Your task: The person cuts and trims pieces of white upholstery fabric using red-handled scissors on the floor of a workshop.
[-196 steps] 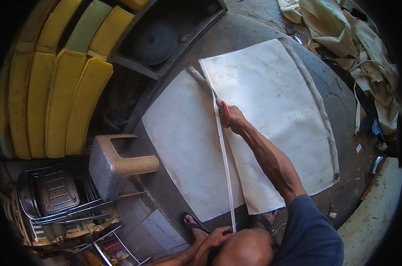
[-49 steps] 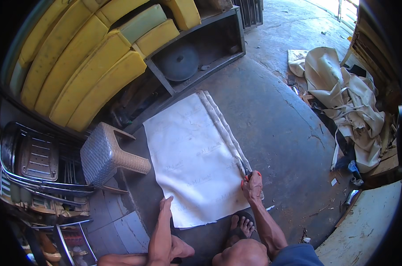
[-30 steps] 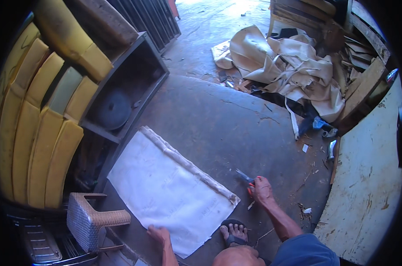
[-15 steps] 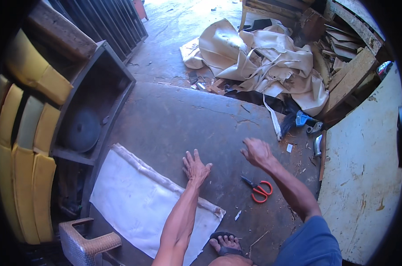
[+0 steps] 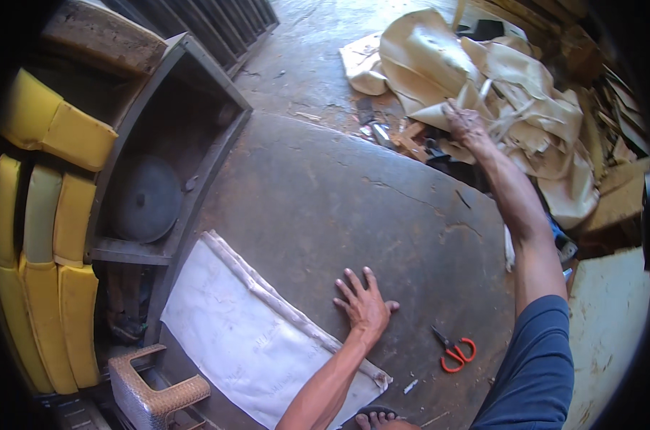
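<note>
At the far right my right hand (image 5: pixel 466 123) reaches out to a heap of cream leatherette (image 5: pixel 429 61), its fingers closed on the near edge of a sheet. My left hand (image 5: pixel 366 307) rests palm down on the dark grey slab (image 5: pixel 318 193), fingers spread, holding nothing. Beside it lies a white sheet (image 5: pixel 246 344) with a rolled, brownish edge; my left forearm crosses over its right part. Scissors with red-orange handles (image 5: pixel 454 352) lie on the slab to the right of my left hand, blades pointing away.
Left stand yellow padded cushions (image 5: pixel 78 301), a dark metal frame holding a round disc (image 5: pixel 144 199), and a woven-textured piece (image 5: pixel 156 380). Wood scraps (image 5: pixel 411 140) lie along the slab's cracked far edge. A pale worn board (image 5: pixel 608 322) stands right. My sandalled foot (image 5: pixel 375 417) is at the bottom.
My right hand has moved forward from above the slab to the leatherette heap and closed on its edge. My left hand stays spread on the slab. The whole view has shifted.
</note>
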The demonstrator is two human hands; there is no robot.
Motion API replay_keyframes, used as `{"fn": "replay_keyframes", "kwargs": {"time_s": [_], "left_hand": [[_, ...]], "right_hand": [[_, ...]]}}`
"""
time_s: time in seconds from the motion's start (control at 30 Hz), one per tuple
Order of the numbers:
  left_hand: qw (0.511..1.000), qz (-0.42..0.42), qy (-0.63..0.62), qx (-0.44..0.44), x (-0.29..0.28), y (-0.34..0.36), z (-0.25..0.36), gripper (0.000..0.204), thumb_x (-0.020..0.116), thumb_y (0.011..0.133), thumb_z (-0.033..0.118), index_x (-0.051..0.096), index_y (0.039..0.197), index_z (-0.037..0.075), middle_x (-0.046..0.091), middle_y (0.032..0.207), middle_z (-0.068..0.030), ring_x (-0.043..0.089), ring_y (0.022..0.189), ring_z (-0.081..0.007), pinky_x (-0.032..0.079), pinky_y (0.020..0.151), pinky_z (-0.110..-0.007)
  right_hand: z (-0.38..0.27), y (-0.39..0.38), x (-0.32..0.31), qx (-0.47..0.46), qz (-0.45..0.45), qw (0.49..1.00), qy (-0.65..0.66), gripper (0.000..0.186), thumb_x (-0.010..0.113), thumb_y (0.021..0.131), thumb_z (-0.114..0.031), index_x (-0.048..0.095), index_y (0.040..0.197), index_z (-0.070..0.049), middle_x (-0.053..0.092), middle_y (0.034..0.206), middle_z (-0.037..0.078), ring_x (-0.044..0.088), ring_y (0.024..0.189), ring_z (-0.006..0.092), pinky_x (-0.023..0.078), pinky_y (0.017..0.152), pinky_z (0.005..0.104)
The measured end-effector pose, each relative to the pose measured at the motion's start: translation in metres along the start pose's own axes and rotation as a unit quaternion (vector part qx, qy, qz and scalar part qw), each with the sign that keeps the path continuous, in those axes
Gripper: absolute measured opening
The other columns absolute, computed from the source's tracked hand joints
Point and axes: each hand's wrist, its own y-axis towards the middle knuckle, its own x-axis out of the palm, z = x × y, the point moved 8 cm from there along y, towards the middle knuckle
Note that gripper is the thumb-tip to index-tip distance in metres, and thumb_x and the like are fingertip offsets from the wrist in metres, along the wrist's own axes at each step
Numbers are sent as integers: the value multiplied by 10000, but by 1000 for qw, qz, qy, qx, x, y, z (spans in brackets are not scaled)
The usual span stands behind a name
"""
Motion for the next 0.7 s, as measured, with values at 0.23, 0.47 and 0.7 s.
{"fn": "replay_keyframes", "kwargs": {"time_s": [0.23,0.47,0.7], "left_hand": [[999,-36,-5,7,2,5,8,1054,799,724,482,230,1526,101,102,1554,-319,136,1393,-596,238,1029,-758],[999,-34,-6,-11,7,0,-1,1072,811,708,489,232,1527,109,104,1562,-300,133,1408,-570,247,1047,-734],[999,-50,-15,-13,-3,-7,5,1099,794,723,510,174,1554,145,69,1598,-246,91,1447,-512,223,1090,-696]], "right_hand": [[88,16,47,117,45,989,-76,330,478,912,-86,646,1185,-161,603,1246,72,704,890,317,574,772,422],[63,-19,-79,129,71,989,-2,203,504,900,-178,681,907,-79,660,1009,137,693,853,338,558,722,453],[105,-103,-354,116,312,942,38,212,482,952,-236,618,1032,-95,610,1115,125,651,941,397,505,807,514]]}}
